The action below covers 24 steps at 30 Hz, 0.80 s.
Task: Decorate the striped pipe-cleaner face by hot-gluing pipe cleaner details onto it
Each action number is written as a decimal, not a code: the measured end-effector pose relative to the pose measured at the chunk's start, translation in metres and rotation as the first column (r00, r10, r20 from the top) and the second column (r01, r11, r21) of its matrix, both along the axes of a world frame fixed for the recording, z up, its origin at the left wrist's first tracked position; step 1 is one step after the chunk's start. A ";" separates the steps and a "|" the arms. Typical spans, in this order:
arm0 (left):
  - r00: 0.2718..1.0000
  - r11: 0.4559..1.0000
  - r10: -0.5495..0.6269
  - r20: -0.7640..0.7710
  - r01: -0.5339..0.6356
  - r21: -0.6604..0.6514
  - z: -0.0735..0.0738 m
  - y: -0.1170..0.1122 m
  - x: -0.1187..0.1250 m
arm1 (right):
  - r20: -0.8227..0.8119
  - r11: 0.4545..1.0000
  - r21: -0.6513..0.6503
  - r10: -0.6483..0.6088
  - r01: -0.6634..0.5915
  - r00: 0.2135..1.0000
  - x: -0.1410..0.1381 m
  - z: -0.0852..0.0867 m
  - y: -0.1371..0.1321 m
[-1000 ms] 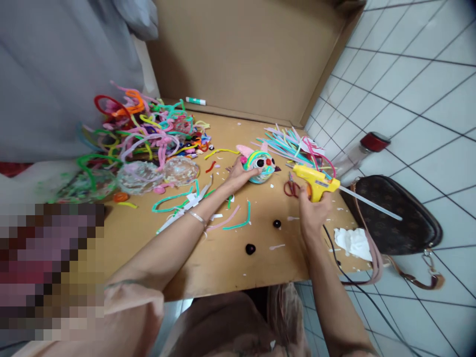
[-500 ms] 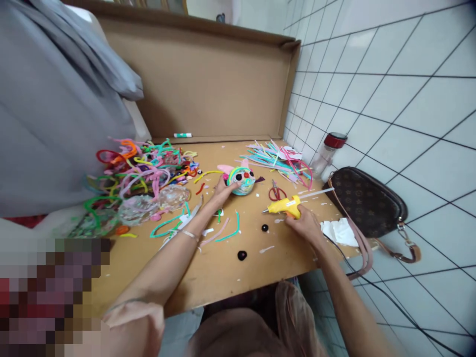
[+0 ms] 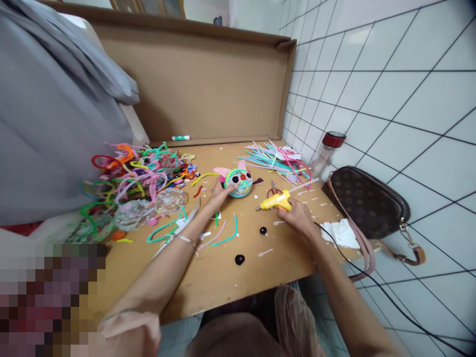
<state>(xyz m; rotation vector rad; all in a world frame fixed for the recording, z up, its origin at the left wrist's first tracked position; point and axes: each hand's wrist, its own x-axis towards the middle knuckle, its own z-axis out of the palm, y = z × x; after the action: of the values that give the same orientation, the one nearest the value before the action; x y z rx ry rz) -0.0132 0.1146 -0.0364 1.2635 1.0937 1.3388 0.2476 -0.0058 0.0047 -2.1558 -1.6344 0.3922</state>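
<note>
My left hand (image 3: 222,189) is closed round the near left side of a small pipe-cleaner animal (image 3: 243,188), which has pink ears, dark eyes and a red nose on a round striped body. In my right hand (image 3: 297,213) is a yellow hot glue gun (image 3: 275,200), its nozzle pointing left toward the animal but apart from it. A clear glue stick (image 3: 303,185) juts from the gun's back. Red-handled scissors (image 3: 274,188) lie behind the gun, partly covered by it. Two black pompoms (image 3: 263,230) lie on the table in front of me.
Tangled pipe cleaners (image 3: 145,173) and clear plastic packs (image 3: 136,213) heap up at left. More straight pipe cleaners (image 3: 269,159) lie at the back. A jar with a red lid (image 3: 333,140), a brown handbag (image 3: 366,201) and a tissue (image 3: 340,233) stand or lie at right; a black cord (image 3: 375,285) trails off.
The glue gun in my right hand has moved left, closer to the animal, and now covers more of the scissors. My left hand still holds the animal; the view has shifted slightly.
</note>
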 end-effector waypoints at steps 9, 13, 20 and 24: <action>1.000 1.000 -0.009 -0.012 0.010 0.015 -0.001 0.001 0.003 | -0.044 0.990 0.089 -0.107 0.111 0.993 -0.002 -0.004 -0.003; 1.000 1.000 -0.005 -0.007 0.005 -0.002 -0.002 0.001 0.003 | -0.070 0.994 0.096 -0.050 0.057 0.996 -0.001 -0.004 -0.001; 1.000 1.000 -0.018 0.022 0.019 -0.018 0.000 0.001 0.006 | -0.125 0.986 0.126 -0.091 0.107 0.988 0.001 -0.007 -0.001; 1.000 1.000 -0.009 0.014 0.010 -0.022 -0.002 0.004 0.005 | -0.205 0.971 0.176 -0.122 0.159 0.971 0.004 -0.011 -0.002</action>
<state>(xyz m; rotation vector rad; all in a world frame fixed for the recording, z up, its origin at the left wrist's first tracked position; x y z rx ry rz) -0.0078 0.1181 -0.0385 1.2399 1.0883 1.3234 0.2515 -0.0082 -0.0065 -2.0069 -1.3464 0.3718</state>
